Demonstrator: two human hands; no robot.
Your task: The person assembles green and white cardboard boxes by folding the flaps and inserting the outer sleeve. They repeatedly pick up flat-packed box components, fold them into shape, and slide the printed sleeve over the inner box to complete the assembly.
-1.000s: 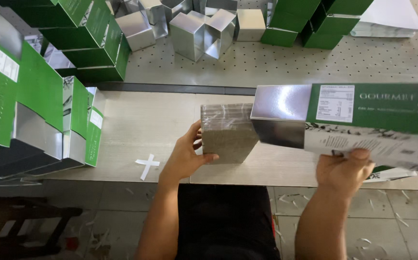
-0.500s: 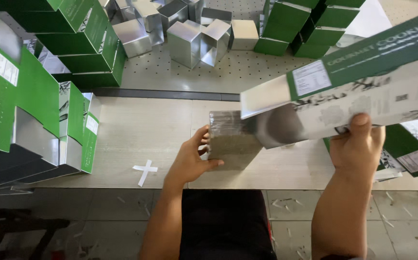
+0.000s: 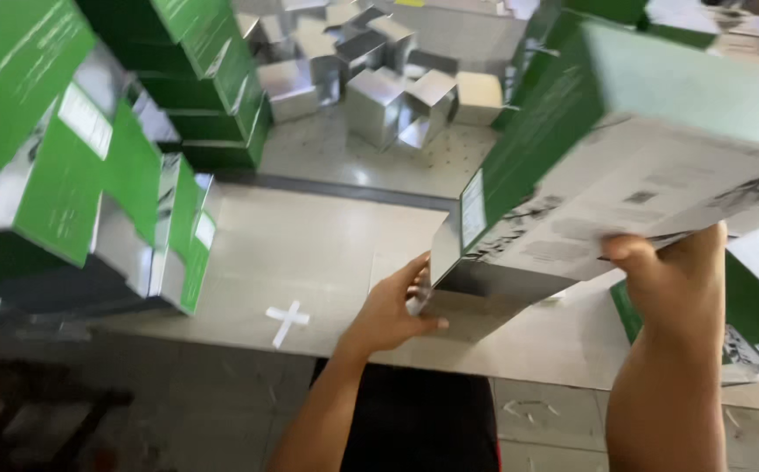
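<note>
My left hand point(image 3: 392, 310) grips the silver insert point(image 3: 449, 301), right hand point(image 3: 672, 262) pinches the green carton point(image 3: 606, 166), probably; best keep both mouths square.

You are working with two hands, left point(image 3: 388, 310) and right point(image 3: 672, 267); one green carton point(image 3: 606, 157) being held; one white tape cross point(image 3: 287, 320) showing on one table point(image 3: 309, 245).
</note>
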